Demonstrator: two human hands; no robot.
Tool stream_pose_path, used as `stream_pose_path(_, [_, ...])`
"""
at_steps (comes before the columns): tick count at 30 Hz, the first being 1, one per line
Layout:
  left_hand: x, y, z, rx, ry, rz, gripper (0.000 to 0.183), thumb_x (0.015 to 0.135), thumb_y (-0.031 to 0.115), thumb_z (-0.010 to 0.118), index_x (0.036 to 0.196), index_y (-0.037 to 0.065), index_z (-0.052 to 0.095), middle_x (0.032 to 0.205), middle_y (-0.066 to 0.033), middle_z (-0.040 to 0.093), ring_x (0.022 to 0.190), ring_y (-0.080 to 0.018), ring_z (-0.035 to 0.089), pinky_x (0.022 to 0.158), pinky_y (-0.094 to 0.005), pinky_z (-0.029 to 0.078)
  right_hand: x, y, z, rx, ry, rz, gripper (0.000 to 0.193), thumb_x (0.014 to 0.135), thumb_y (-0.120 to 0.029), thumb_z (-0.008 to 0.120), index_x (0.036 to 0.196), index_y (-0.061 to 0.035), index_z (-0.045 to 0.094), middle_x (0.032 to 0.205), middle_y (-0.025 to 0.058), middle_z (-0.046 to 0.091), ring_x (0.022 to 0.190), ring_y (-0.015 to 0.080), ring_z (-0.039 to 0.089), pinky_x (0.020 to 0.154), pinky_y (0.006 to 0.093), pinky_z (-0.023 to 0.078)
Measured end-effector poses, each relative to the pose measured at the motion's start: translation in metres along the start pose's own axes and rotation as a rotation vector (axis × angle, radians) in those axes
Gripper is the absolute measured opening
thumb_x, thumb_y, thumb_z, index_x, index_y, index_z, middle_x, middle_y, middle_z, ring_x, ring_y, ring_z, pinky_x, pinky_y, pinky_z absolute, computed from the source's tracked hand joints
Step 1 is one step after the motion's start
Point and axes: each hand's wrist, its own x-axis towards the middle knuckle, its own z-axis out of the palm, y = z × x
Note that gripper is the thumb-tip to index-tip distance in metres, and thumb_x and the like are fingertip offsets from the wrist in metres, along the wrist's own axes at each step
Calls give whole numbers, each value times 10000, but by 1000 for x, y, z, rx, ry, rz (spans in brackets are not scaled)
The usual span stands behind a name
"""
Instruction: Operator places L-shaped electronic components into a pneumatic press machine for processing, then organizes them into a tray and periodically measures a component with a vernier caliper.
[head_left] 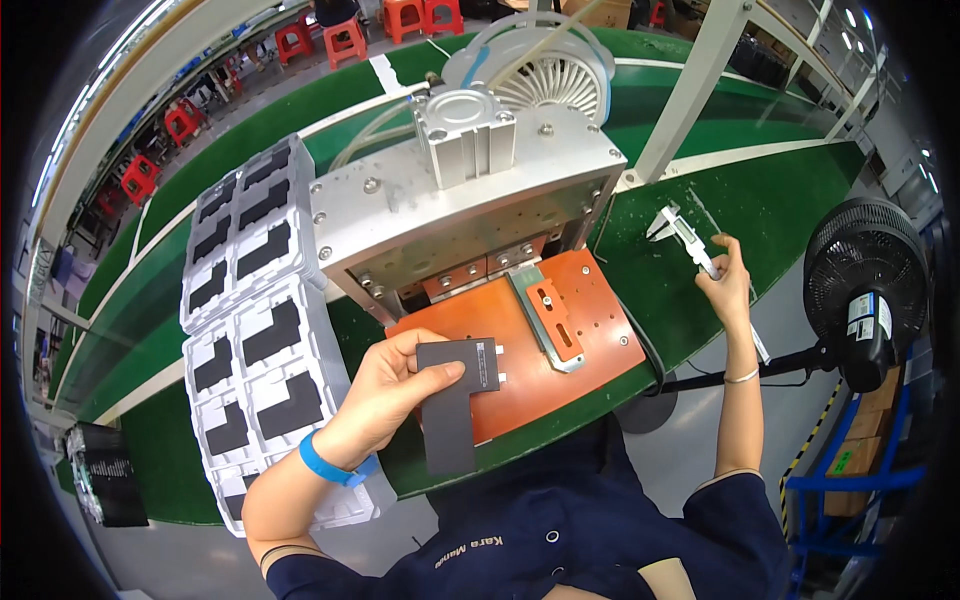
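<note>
My left hand (385, 390) pinches a flat black L-shaped battery cell (450, 430) between thumb and fingers. Two small pale tabs stick out from the cell's right edge, and its long leg hangs down over the front of an orange plate (600, 330). Off to the right, my right hand (727, 285) is closed round a silver caliper (685, 235) above the green bench; its jaws point to the upper left. On the orange plate sits a metal bar with a small slotted orange block (560, 325). No cell lies on the plate's visible part.
A metal press frame (350, 220) with an air cylinder (465, 135) stands behind the plate. White trays (190, 375) holding several black L-shaped cells lie at left. A black fan (865, 245) is at far right, near a metal post (690, 100). Another fan (550, 80) sits behind.
</note>
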Motion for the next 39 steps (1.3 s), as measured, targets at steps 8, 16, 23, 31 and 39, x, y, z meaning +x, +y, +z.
stream_pose_path(8, [-7, 4, 1, 3, -24, -15, 130, 922, 65, 713, 1028, 8, 664, 977, -56, 736, 844, -90, 687, 794, -251, 560, -59, -149, 0, 395, -220, -336, 512, 740, -117, 869, 1224, -40, 721, 783, -44, 583, 652, 21, 458, 530, 195, 340])
stream_pose_path(16, [-3, 4, -1, 5, -45, -17, 123, 919, 50, 714, 1024, 11, 665, 964, -54, 734, 819, -84, 691, 769, -236, 565, -62, -177, 17, 331, -199, -697, 514, 666, -190, 903, 1143, -60, 766, 766, 41, 666, 629, 128, 594, 536, 258, 449])
stream_pose_path(23, [-4, 4, 1, 5, -44, -17, 125, 917, 45, 715, 1026, 8, 667, 962, -45, 731, 823, -74, 682, 773, -230, 558, -62, -175, 23, 327, -199, -760, 529, 635, -210, 920, 1112, -39, 769, 774, 44, 682, 612, 129, 575, 524, 258, 420])
stream_pose_path(31, [-5, 3, -1, 15, -35, -19, 120, 917, 42, 713, 1022, 12, 663, 963, -42, 730, 823, -69, 677, 773, -226, 555, -63, -178, 25, 305, -170, -773, 511, 669, -236, 894, 1151, -115, 772, 739, 21, 648, 614, 140, 615, 541, 264, 479])
stream_pose_path(39, [-3, 5, -2, 20, -43, -23, 123, 915, 37, 712, 1025, 11, 664, 960, -37, 727, 816, -69, 676, 764, -225, 554, -62, -177, 26, 284, -115, -849, 498, 663, -247, 887, 1127, -103, 776, 751, 10, 656, 614, 140, 619, 542, 261, 476])
